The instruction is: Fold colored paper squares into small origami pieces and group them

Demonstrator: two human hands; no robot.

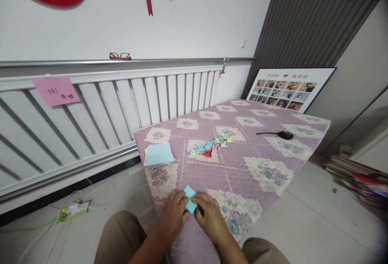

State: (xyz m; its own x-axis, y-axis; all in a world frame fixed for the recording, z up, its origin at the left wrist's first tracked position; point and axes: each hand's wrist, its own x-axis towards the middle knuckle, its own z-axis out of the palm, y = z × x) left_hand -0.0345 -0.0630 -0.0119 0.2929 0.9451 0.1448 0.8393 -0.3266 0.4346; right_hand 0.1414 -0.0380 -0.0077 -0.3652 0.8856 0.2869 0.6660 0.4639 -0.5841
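A small folded blue paper (190, 199) lies on the patterned cloth near the front of the table, one corner pointing away from me. My left hand (175, 211) holds its left edge with bent fingers. On the right edge, the thumb and fingers of my right hand (207, 213) are closed on the same paper. Beyond the hands, several small folded paper pieces (208, 153) in green, blue, red, pink and yellow form a slanting group. To the left sits a stack of square paper sheets (159, 153) with a light blue one on top.
A black spoon-like object (285, 135) rests at the table's right. The white radiator (121, 110) runs behind the table, with a pink note (56, 91) and glasses (120, 56) above. A photo board (281, 88) leans at the back. A power strip (74, 210) is on the floor.
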